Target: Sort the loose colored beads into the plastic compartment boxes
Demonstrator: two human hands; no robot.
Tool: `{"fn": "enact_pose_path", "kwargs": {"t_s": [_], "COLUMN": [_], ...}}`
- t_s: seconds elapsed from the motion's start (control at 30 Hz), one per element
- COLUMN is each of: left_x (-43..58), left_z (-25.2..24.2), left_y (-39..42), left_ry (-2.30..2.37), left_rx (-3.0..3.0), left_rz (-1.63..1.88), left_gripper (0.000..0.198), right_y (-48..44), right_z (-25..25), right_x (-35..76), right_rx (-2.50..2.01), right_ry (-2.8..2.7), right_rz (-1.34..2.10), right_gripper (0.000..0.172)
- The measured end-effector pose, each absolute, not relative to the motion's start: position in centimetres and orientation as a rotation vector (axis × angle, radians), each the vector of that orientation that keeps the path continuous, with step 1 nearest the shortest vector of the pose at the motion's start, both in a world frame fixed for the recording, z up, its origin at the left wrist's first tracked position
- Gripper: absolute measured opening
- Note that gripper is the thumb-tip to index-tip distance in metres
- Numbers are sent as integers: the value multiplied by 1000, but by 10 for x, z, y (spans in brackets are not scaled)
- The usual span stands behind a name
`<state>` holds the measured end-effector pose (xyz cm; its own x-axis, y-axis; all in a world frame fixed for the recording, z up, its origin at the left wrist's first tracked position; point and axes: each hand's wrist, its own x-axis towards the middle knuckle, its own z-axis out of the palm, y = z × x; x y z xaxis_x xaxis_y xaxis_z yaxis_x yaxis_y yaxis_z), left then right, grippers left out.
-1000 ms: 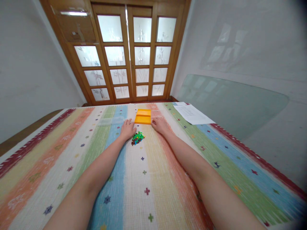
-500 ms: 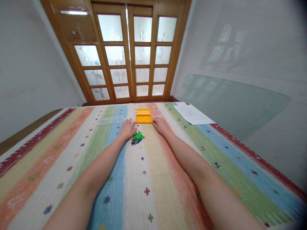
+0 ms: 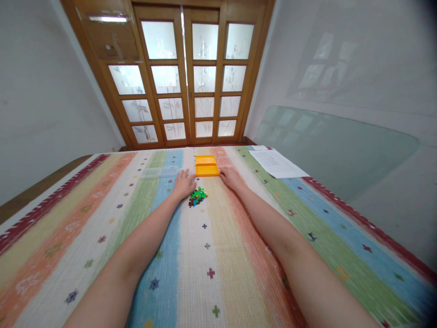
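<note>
A shallow orange-yellow plastic tray (image 3: 206, 170), open and divided into two parts by a crosswise ridge, lies on the striped tablecloth at the far middle. My left hand (image 3: 185, 184) rests on the cloth at its near left corner, fingers spread and holding nothing. Beside that hand, on the near side of the tray, sits a small heap of tiny green, brown and blue plastic pieces (image 3: 198, 196). At the tray's right front corner is my right hand (image 3: 233, 177), open with slightly bent fingers. Its fingertips are at the tray's edge, and no grip on it shows.
A clear plastic container or lid (image 3: 159, 172) lies left of my left hand. Another faint clear piece (image 3: 225, 161) is right of the tray. Printed paper (image 3: 277, 164) lies at the far right. The table's far edge faces wooden glazed doors (image 3: 184, 95).
The whole view has shifted slightly. My hands, the tray and the heap of pieces keep their places relative to one another.
</note>
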<state>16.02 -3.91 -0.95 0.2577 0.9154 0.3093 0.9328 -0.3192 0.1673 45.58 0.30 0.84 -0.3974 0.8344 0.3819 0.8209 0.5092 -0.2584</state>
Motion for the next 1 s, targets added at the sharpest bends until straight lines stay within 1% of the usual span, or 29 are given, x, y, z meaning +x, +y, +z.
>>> {"fn": "enact_pose_path", "kwargs": {"t_s": [0.2,0.43,0.73,1.0], "left_x": [160,162,162,161], "left_z": [-11,-10,-8,-6], "left_y": [-39,-40,-41,-41], "left_ry": [-1792,-1794,-1818,-1805], "left_rx": [-2463,-2468,-2479,-2505], "left_rz": [-582,-583,-580,-594], "left_gripper": [47,50,51,53], "right_y": [5,2,-1,0], "right_z": [8,11,13,12], "right_x": [457,455,454,454], "right_rx": [-1393,-1464,-1402,-1457], "right_ry": [-2281,-2247,-2253,-2263], "right_rz": [21,48,76,59], "right_gripper": [23,21,26,24]}}
